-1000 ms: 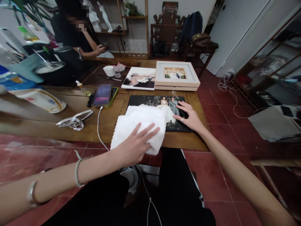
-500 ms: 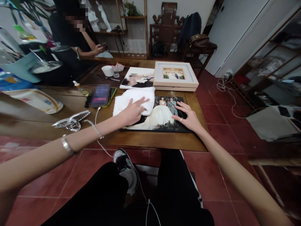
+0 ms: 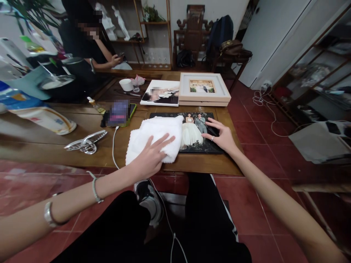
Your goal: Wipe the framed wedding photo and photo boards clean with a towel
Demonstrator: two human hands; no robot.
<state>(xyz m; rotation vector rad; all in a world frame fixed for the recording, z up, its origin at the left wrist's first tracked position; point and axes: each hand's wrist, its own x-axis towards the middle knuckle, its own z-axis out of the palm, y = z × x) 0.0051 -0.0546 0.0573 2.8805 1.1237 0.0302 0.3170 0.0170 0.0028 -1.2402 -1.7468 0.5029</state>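
Observation:
A folded white cloth [image 3: 161, 133] lies over the left part of a dark wedding photo panel [image 3: 193, 140] near the table's front edge. My left hand [image 3: 153, 155] rests on the cloth, fingers spread and pressing it flat. The cloth's lower left part hangs past the panel onto the wood. At the panel's right side, my right hand [image 3: 221, 137] touches its edge, with fingers apart and a ring on one finger. The couple's figures show between the cloth and my right hand.
Behind the panel sit a framed photo box [image 3: 204, 98] and a white photo board [image 3: 160, 93]. To the left are a phone [image 3: 119, 113] on a white cable, a dropper bottle [image 3: 95, 106], a silver hair claw [image 3: 86, 142] and a detergent pack [image 3: 38, 113]. A person [image 3: 90, 47] sits across the table.
My left hand has slid the white cloth toward me and slightly left, down over the panel's front edge. My right hand has stayed at the panel's right side.

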